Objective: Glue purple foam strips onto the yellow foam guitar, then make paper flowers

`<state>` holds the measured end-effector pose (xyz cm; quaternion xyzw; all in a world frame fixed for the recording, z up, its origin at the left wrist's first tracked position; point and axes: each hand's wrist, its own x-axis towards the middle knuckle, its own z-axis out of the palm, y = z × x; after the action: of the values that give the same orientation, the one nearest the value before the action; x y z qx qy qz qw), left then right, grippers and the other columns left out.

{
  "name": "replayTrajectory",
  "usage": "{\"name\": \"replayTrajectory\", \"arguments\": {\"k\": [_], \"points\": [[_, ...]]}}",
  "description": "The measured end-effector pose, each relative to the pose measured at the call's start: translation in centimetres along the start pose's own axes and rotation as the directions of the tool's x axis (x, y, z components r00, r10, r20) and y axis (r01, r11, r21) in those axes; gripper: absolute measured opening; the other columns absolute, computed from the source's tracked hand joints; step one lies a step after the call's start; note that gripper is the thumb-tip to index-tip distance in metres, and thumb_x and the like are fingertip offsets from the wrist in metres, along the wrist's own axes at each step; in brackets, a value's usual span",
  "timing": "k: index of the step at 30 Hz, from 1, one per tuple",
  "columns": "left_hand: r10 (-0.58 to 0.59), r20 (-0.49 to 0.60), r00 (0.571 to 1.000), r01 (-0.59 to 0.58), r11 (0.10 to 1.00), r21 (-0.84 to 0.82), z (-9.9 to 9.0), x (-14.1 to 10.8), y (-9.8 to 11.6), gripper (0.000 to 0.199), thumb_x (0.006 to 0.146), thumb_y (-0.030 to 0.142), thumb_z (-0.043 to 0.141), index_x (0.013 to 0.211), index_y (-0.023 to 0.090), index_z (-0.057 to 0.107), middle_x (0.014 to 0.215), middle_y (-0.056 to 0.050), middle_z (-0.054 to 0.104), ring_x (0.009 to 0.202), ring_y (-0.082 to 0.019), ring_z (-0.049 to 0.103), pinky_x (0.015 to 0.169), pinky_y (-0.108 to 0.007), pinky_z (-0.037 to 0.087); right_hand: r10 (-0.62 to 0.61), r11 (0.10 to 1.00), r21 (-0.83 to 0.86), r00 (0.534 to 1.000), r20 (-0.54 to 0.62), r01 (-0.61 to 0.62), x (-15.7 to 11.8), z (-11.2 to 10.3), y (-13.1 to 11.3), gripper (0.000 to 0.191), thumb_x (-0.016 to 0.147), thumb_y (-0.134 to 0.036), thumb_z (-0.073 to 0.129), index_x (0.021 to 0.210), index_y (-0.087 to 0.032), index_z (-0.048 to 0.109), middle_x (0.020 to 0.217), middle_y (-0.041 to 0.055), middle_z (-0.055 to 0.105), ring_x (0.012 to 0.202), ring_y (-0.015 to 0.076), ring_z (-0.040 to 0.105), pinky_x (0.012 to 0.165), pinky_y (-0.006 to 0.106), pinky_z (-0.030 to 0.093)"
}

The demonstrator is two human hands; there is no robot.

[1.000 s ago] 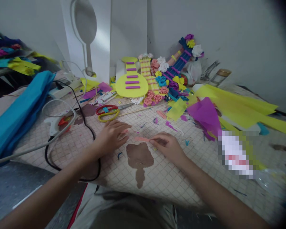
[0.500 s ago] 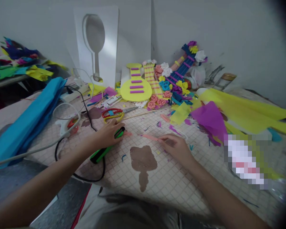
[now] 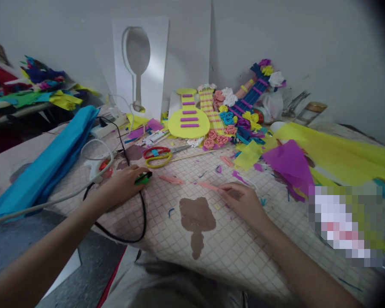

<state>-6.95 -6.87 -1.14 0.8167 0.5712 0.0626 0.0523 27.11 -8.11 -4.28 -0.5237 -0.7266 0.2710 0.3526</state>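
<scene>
My left hand [image 3: 125,185] is closed around a green and black cutter [image 3: 143,178], low over the table's left part, with most of the tool hidden under the palm. In my right hand [image 3: 239,196], thumb and fingers pinch the right end of a thin salmon paper strip [image 3: 208,185]. Between the hands lies a crumpled salmon paper piece [image 3: 171,179]. Scissors [image 3: 158,157] with red and yellow handles rest beyond my left hand. Farther back stands a yellow guitar-shaped cutout [image 3: 188,123] with purple bars.
A glue gun [image 3: 98,167] and its looping cable lie left, beside blue folded paper [image 3: 48,158]. Paper flowers [image 3: 226,117] and a blue instrument shape stand at the back. Purple paper [image 3: 290,164] and yellow sheets [image 3: 340,145] cover the right. A white board [image 3: 141,64] leans on the wall.
My left hand has moved left with the cutter, away from the crumpled salmon piece, which now shows more fully. My right hand still pinches the strip. The view has shifted slightly left.
</scene>
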Motion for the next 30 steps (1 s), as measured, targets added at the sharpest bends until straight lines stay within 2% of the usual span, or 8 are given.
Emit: {"name": "replayTrajectory", "arguments": {"k": [2, 4, 8, 13, 22, 24, 27, 30], "points": [[0.023, -0.041, 0.999, -0.022, 0.999, 0.025, 0.2, 0.5, -0.1, 0.039, 0.079, 0.033, 0.048, 0.114, 0.017, 0.055, 0.115, -0.012, 0.056, 0.106, -0.027, 0.050, 0.092, -0.040, 0.037, -0.007, 1.000, -0.006, 1.000, -0.008, 0.007, 0.0, 0.0, 0.0, 0.014, 0.077, -0.030, 0.057, 0.076, -0.020, 0.066, 0.080, 0.0031, 0.069, 0.075, 0.0180, 0.061, 0.070, 0.031, 0.046], [0.112, -0.063, 0.992, -0.112, 0.994, 0.016, 0.6, 1.4, 0.6, 0.040, 0.078, 0.035, 0.051, 0.115, 0.019, 0.054, 0.120, -0.011, 0.054, 0.112, -0.027, 0.045, 0.094, -0.041, 0.033, -0.008, 1.000, -0.005, 1.000, -0.016, 0.008, 0.1, 0.1, 0.2, 0.013, 0.077, -0.029, 0.057, 0.078, -0.020, 0.066, 0.080, 0.0031, 0.069, 0.074, 0.0179, 0.061, 0.069, 0.031, 0.046], [0.324, 0.022, 0.946, -0.321, 0.944, -0.070, 1.5, 3.8, 2.5, 0.041, 0.075, 0.035, 0.059, 0.112, 0.018, 0.056, 0.116, -0.011, 0.056, 0.110, -0.028, 0.045, 0.094, -0.041, 0.030, 0.013, 1.000, 0.022, 1.000, -0.026, -0.013, 0.2, 0.2, 0.8, 0.015, 0.077, -0.031, 0.057, 0.079, -0.020, 0.067, 0.078, 0.0033, 0.068, 0.070, 0.0179, 0.061, 0.066, 0.031, 0.047], [0.375, 0.091, 0.922, -0.362, 0.923, -0.132, 1.7, 5.7, 3.8, 0.023, 0.081, 0.034, 0.053, 0.094, 0.017, 0.064, 0.094, -0.007, 0.062, 0.091, -0.020, 0.054, 0.080, -0.031, 0.036, 0.035, 0.999, 0.030, 0.996, -0.080, -0.033, 0.3, 0.1, 1.1, 0.017, 0.076, -0.033, 0.057, 0.079, -0.020, 0.067, 0.080, 0.0039, 0.068, 0.073, 0.0184, 0.061, 0.069, 0.032, 0.047], [0.339, 0.063, 0.939, -0.288, 0.872, -0.395, 1.5, 6.4, 3.6, 0.012, 0.077, 0.025, 0.058, 0.076, 0.015, 0.065, 0.080, -0.005, 0.064, 0.079, -0.016, 0.054, 0.076, -0.028, 0.036, 0.057, 0.997, 0.057, 0.997, -0.060, -0.053, 0.4, 0.2, 1.2, 0.018, 0.075, -0.034, 0.057, 0.078, -0.019, 0.066, 0.080, 0.0051, 0.067, 0.073, 0.0183, 0.060, 0.067, 0.031, 0.046], [0.323, 0.051, 0.945, -0.268, 0.855, -0.445, 1.5, 6.8, 3.8, 0.013, 0.077, 0.025, 0.057, 0.078, 0.015, 0.065, 0.080, -0.005, 0.064, 0.075, -0.015, 0.055, 0.071, -0.026, 0.038, 0.036, 0.997, 0.068, 0.999, -0.012, -0.035, 0.7, -0.1, 0.8, 0.018, 0.076, -0.033, 0.056, 0.080, -0.019, 0.066, 0.079, 0.0044, 0.067, 0.073, 0.0177, 0.059, 0.068, 0.030, 0.046], [0.277, 0.047, 0.960, -0.203, 0.798, -0.568, 1.2, 7.9, 4.9, 0.018, 0.077, 0.030, 0.056, 0.081, 0.014, 0.065, 0.074, -0.004, 0.064, 0.065, -0.012, 0.054, 0.059, -0.022, 0.039, 0.005, 0.997, 0.079, 0.992, 0.124, -0.014, 1.6, -1.1, -0.3, 0.018, 0.077, -0.033, 0.055, 0.080, -0.019, 0.066, 0.076, 0.0026, 0.066, 0.071, 0.0164, 0.058, 0.067, 0.029, 0.045], [0.257, 0.083, 0.963, -0.108, 0.648, -0.754, 1.1, 9.6, 7.1, 0.022, 0.073, 0.033, 0.060, 0.079, 0.013, 0.064, 0.061, 0.000, 0.060, 0.052, -0.009, 0.049, 0.049, -0.020, 0.037, -0.007, 0.996, 0.091, 0.970, 0.242, -0.015, 3.0, -1.9, -1.5, 0.017, 0.075, -0.032, 0.056, 0.078, -0.019, 0.067, 0.073, 0.0019, 0.065, 0.068, 0.0154, 0.057, 0.064, 0.028, 0.044]]}}
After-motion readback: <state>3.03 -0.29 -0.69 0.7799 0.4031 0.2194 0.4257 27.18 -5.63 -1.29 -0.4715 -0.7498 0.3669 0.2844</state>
